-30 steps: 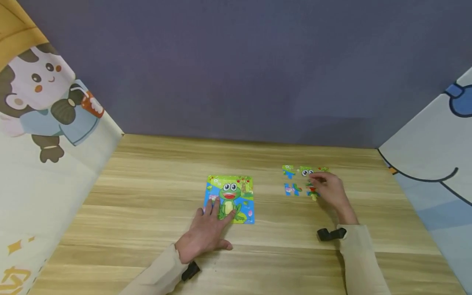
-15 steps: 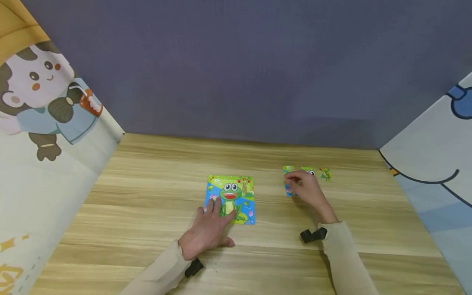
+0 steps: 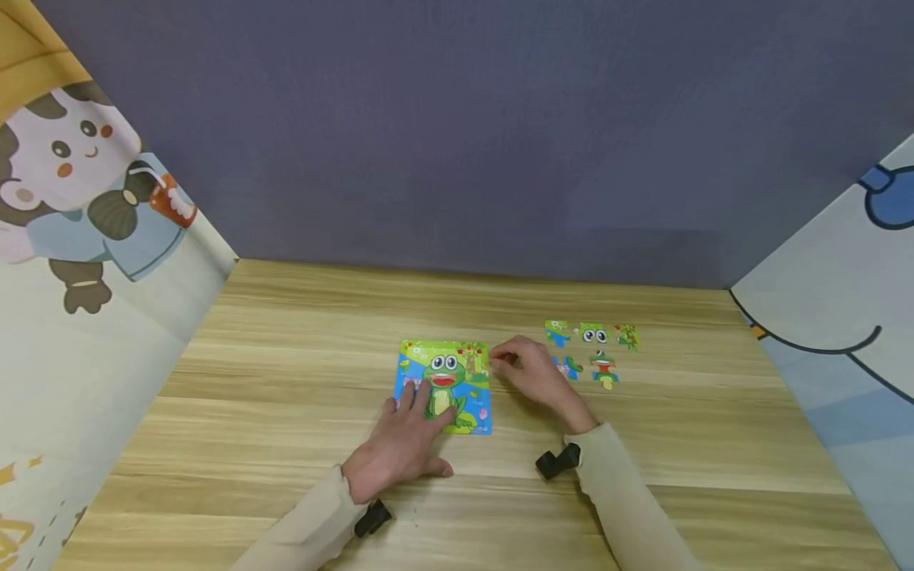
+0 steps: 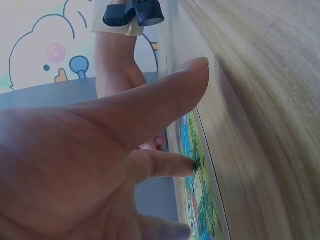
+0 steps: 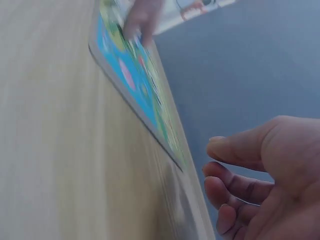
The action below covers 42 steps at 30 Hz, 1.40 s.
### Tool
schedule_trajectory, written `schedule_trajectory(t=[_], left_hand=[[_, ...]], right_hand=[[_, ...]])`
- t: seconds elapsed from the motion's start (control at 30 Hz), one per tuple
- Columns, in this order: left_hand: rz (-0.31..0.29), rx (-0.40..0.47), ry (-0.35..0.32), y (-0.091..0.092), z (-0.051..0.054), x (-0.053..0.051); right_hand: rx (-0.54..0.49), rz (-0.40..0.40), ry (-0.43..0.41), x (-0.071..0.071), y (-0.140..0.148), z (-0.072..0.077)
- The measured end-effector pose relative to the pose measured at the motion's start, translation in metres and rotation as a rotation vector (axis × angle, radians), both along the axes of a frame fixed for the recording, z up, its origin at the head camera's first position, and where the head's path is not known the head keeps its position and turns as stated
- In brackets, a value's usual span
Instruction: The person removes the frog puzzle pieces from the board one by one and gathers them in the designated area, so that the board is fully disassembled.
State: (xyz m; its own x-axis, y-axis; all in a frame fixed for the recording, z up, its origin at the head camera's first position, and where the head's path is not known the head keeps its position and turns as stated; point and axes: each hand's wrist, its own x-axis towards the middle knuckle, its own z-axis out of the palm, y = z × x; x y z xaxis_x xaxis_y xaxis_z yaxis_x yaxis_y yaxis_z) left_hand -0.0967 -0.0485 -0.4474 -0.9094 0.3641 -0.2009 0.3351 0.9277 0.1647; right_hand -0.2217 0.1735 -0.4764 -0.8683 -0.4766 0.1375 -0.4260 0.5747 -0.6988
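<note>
A square frog jigsaw puzzle [image 3: 474, 388] lies flat on the wooden table, its picture whole as far as it shows. My left hand [image 3: 400, 448] rests on its lower left part with spread, straight fingers. At the puzzle's right edge is my right hand [image 3: 535, 373], its fingers loosely bent. In the right wrist view a gap shows between thumb [image 5: 235, 148] and forefinger, with nothing between them. Loose jigsaw pieces lie to the right: a blue-green one [image 3: 558, 333], one with eyes [image 3: 594, 335], one with a tree [image 3: 627, 336], one with the mouth [image 3: 604, 371], and a pink-flower one [image 3: 569, 367] partly behind my right hand.
A dark grey wall [image 3: 471, 143] stands along the table's back edge. Printed cartoon panels [image 3: 171, 309] flank the left and right sides. The wooden tabletop [image 3: 500, 515] extends in front of the puzzle. Black wrist cameras [image 3: 557, 461] sit at both cuffs.
My right hand has moved left from over the loose pieces to the puzzle's right edge, uncovering most of the pieces. My left hand has stayed on the puzzle.
</note>
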Motion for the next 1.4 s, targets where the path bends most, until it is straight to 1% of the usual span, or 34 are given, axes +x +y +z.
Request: schedule_trajectory(t=[0.1,0.17,0.27,0.37,0.47,0.67,0.73,0.87,1.03,1.1,1.27,1.4], left_hand=[[-0.021,0.005,0.035,-0.001,-0.001,0.000],[-0.037,-0.005,0.047,0.000,-0.002,0.000],[-0.053,-0.017,0.036,0.001,-0.003,0.000],[-0.063,-0.026,0.010,0.002,-0.003,0.000],[-0.063,-0.026,-0.012,0.002,-0.004,0.001],[-0.058,-0.048,-0.019,0.002,-0.005,0.001],[-0.054,-0.054,-0.024,0.002,-0.005,0.001],[-0.049,-0.061,-0.036,0.004,-0.005,0.001],[-0.040,-0.049,-0.057,0.004,-0.005,0.001],[-0.044,-0.040,-0.060,0.004,-0.006,0.002],[-0.074,-0.029,-0.035,0.001,-0.007,0.002],[-0.088,-0.026,-0.046,0.000,-0.006,0.002]], right_hand=[[0.018,0.037,-0.018,0.002,-0.014,-0.002],[0.035,0.064,-0.023,0.004,-0.022,-0.002],[0.071,0.106,-0.019,0.006,-0.030,-0.004],[0.108,0.121,-0.005,0.009,-0.036,-0.005],[0.143,0.120,0.006,0.011,-0.039,-0.005],[0.172,0.131,-0.025,0.013,-0.039,-0.004],[0.188,0.128,-0.019,0.013,-0.039,-0.003],[0.215,0.116,0.021,0.014,-0.036,-0.004],[0.215,0.104,0.038,0.014,-0.033,-0.006],[0.215,0.098,0.030,0.013,-0.033,-0.007],[0.214,0.090,0.010,0.011,-0.034,-0.008],[0.214,0.084,0.005,0.011,-0.034,-0.008]])
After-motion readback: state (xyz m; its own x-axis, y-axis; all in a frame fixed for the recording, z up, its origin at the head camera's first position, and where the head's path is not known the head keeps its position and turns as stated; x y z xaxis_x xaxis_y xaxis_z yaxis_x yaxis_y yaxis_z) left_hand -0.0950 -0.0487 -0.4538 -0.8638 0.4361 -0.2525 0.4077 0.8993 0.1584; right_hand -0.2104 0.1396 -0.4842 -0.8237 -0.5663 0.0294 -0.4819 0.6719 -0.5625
